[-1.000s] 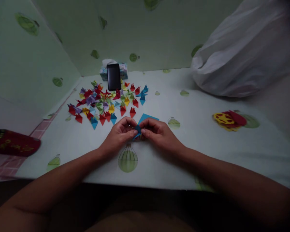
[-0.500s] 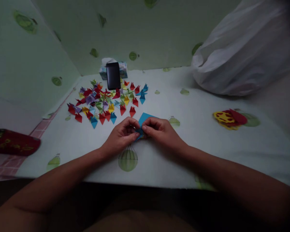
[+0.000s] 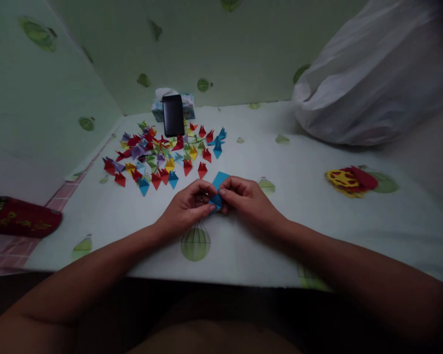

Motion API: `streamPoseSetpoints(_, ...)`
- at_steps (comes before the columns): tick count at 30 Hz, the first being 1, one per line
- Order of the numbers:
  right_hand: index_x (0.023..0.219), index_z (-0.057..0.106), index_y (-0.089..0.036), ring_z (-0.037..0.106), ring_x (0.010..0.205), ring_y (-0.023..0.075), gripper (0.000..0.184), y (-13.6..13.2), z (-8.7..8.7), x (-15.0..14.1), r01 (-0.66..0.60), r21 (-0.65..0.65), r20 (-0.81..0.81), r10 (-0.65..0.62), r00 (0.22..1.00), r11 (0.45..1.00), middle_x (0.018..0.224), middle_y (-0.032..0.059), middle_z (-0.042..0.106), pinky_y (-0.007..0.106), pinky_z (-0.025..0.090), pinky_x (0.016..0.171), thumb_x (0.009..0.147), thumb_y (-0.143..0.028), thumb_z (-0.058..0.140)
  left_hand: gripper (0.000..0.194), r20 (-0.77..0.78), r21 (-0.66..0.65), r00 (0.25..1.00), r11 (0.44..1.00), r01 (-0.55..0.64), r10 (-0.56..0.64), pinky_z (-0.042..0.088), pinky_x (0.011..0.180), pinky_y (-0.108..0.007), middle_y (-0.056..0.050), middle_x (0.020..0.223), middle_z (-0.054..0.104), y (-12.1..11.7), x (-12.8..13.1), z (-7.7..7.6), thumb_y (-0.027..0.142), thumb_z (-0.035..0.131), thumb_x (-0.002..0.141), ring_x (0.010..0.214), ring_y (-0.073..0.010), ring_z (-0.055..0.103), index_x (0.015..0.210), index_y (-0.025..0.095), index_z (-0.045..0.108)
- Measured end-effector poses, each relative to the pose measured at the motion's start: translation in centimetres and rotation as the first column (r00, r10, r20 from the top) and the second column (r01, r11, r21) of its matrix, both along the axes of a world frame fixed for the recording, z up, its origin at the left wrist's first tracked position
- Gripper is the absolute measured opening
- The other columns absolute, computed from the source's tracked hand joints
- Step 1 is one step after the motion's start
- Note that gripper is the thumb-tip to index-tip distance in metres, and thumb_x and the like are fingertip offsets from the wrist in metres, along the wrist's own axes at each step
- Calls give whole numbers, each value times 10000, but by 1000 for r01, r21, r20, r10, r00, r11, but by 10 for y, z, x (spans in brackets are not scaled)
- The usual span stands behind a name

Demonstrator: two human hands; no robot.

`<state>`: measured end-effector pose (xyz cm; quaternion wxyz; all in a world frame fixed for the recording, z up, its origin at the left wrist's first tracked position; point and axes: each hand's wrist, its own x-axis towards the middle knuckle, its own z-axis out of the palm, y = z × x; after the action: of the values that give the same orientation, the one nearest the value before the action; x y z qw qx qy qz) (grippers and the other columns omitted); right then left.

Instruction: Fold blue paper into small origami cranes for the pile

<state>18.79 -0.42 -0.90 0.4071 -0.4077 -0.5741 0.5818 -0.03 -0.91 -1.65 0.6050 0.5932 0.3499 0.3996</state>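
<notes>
Currently, both hands are working on one blue paper (image 3: 216,201) at the centre, near the front edge of the table (image 3: 251,250); the left hand (image 3: 192,202) is pinching its near left side between thumb and fingers, and the right hand (image 3: 245,196) is gripping its right side between thumb and forefinger; a flat blue part (image 3: 220,178) is projecting beyond the fingertips, and whether it is belonging to the held paper or lying beneath as a separate sheet cannot be told.

Progress, as judged: a large group of folded pieces (image 3: 164,176) is lying finished beyond the hands, toward the left; the held paper is apparently remaining incomplete, since its visible outline is not yet matching the pointed shapes in the group; further folding is seemingly outstanding.

Count: two hands are showing; one held paper is showing; the folded pieces are numbering in the dozens, overlapping too closely for an exact figure; two blue ones are lying along the group's near edge; one phone (image 3: 173,116) is standing tilted before one tissue box (image 3: 188,106); one white bag (image 3: 354,93), one red cylinder (image 3: 24,217) and one cluster of yellow and red cut-outs (image 3: 343,178) are occupying the sides; the cluster's layers are escaping a count.
</notes>
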Motion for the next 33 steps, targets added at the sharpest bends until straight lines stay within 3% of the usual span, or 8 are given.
streamPoseSetpoints(5, 743, 557, -194, 508, 570, 122, 159, -1, 2, 0, -5, 19, 2, 5, 1000, 1000, 600, -32, 562, 280, 392, 603, 870, -283, 594, 251, 63, 4, 997, 999, 42, -43, 547, 818, -287, -14, 935, 681, 0, 0, -2, 147, 743, 834, 855, -149, 701, 1030, 200, 595)
streamPoseSetpoints(8, 752, 570, -191, 512, 574, 121, 150, 0, 0, 0, -14, 23, 4, 14, 1000, 1000, 603, -32, 565, 279, 393, 603, 865, -285, 599, 170, -9, 65, 999, 997, 51, -50, 541, 831, -301, -29, 936, 660, 1, -1, -2, 159, 734, 844, 887, -163, 685, 981, 186, 637)
streamPoseSetpoints(12, 750, 580, -187, 519, 566, 117, 147, 2, -2, 0, -7, 16, 2, 7, 1000, 1000, 601, -37, 567, 277, 396, 597, 852, -289, 609, 68, -174, 230, 985, 973, 23, 18, 521, 810, -290, -41, 920, 641, 3, -4, -1, 156, 723, 842, 881, -160, 632, 903, 179, 706)
streamPoseSetpoints(16, 795, 580, -189, 537, 573, 123, 131, 1, -2, 0, 23, 35, -7, -23, 1000, 999, 615, -41, 562, 283, 421, 598, 862, -299, 607, 65, -180, 264, 978, 963, -54, 104, 528, 772, -273, -28, 900, 655, 3, -5, 0, 162, 730, 829, 839, -148, 641, 888, 187, 716)
streamPoseSetpoints(20, 834, 580, -196, 543, 602, 127, 88, -1, -1, 0, 121, 145, -15, -120, 993, 982, 685, -33, 573, 291, 446, 604, 842, -269, 629, 99, -157, 240, 966, 957, -164, 205, 552, 776, -280, -24, 902, 675, 5, -5, 0, 164, 738, 813, 829, -149, 662, 905, 194, 719)
streamPoseSetpoints(25, 793, 640, -174, 567, 708, 143, 77, -4, -3, -2, 65, 323, 125, -111, 986, 944, 760, 8, 621, 302, 436, 674, 855, -211, 612, 97, -146, 359, 946, 906, -223, 290, 559, 777, -283, -35, 924, 680, 7, -5, 0, 176, 760, 810, 860, -157, 660, 900, 204, 735)
streamPoseSetpoints(33, 841, 663, -176, 590, 735, 145, 59, -2, -5, 0, 81, 373, 139, -143, 980, 924, 800, 14, 649, 296, 451, 696, 864, -182, 610, 113, -177, 479, 932, 855, -198, 315, 549, 761, -273, -42, 932, 672, 5, -6, -2, 141, 736, 833, 876, -154, 650, 927, 204, 740)
